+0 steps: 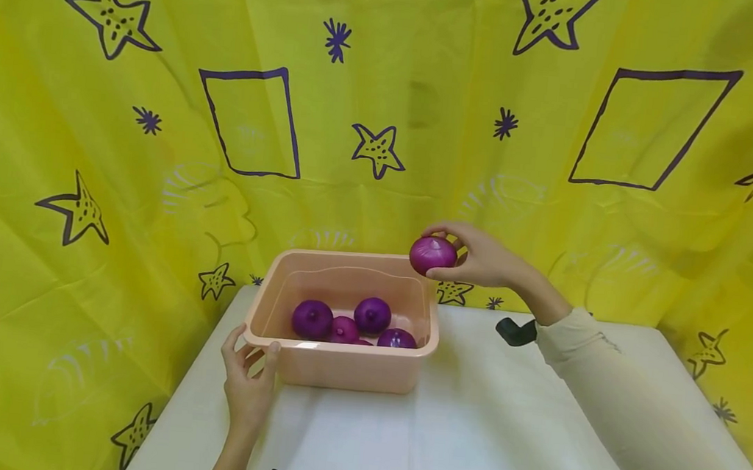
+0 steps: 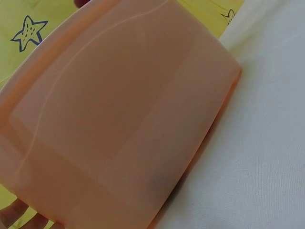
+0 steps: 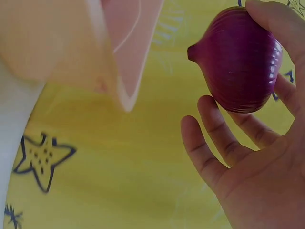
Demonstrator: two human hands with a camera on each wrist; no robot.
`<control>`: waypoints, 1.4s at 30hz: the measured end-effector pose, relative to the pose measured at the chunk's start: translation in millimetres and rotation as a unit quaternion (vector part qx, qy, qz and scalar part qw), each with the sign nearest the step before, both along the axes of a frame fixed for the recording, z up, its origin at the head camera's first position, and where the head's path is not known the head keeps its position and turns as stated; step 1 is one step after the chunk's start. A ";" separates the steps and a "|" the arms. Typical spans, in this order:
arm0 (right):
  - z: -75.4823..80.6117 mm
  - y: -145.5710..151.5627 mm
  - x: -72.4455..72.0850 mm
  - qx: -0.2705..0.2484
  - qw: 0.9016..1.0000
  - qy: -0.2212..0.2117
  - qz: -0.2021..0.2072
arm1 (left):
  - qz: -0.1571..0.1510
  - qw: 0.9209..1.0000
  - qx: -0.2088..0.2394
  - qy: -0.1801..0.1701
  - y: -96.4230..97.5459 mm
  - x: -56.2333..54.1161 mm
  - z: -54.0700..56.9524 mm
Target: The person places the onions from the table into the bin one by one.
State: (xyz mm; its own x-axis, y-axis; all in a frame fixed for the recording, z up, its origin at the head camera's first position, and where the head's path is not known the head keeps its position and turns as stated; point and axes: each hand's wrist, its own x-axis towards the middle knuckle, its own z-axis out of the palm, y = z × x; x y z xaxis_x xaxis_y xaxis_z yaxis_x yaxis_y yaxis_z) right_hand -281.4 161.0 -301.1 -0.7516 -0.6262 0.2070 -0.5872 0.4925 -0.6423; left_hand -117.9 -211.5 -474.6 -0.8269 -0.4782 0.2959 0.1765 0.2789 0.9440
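A peach plastic tub stands on the white table, with several purple onions lying in its bottom. At the tub's front left corner my left hand grips the rim, thumb on the front side and fingers around the left side. In the left wrist view the tub's wall fills most of the picture. Above the tub's back right corner, my right hand holds another purple onion between thumb and fingers. The onion's pointed stem shows on its left in the right wrist view.
The white tabletop extends in front of the tub and to its right. Behind and at the sides hangs a yellow curtain printed with stars and frames, close to the tub's back. A dark wrist mount sits by the right sleeve.
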 end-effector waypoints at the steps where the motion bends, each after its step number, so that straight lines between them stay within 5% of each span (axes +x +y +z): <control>1: 0.5 -5.6 -1.2 -0.002 1.000 0.004 0.003 | 0.001 1.000 -0.001 0.001 0.1 -0.2 -0.2; 21: -25.6 -100.7 -21.5 -0.078 0.996 0.007 0.047 | 0.016 1.000 -0.001 -0.007 1.6 0.0 0.5; 29: -32.0 -116.3 -21.1 -0.069 0.996 -0.025 0.043 | 0.011 1.000 0.004 -0.007 1.3 -0.7 -0.1; 42: -39.1 -120.1 -20.7 -0.055 0.997 -0.018 0.043 | 0.009 1.000 0.008 -0.004 2.1 0.1 1.4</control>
State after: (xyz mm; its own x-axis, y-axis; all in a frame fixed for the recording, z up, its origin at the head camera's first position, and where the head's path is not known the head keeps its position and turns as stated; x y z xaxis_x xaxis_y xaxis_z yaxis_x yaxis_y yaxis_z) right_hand -302.1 40.9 -340.2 -0.7040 -0.6642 0.2514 -0.5997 0.3663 -0.7115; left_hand -117.8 -209.4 -473.3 -0.8201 -0.4987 0.2807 0.1634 0.2660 0.9500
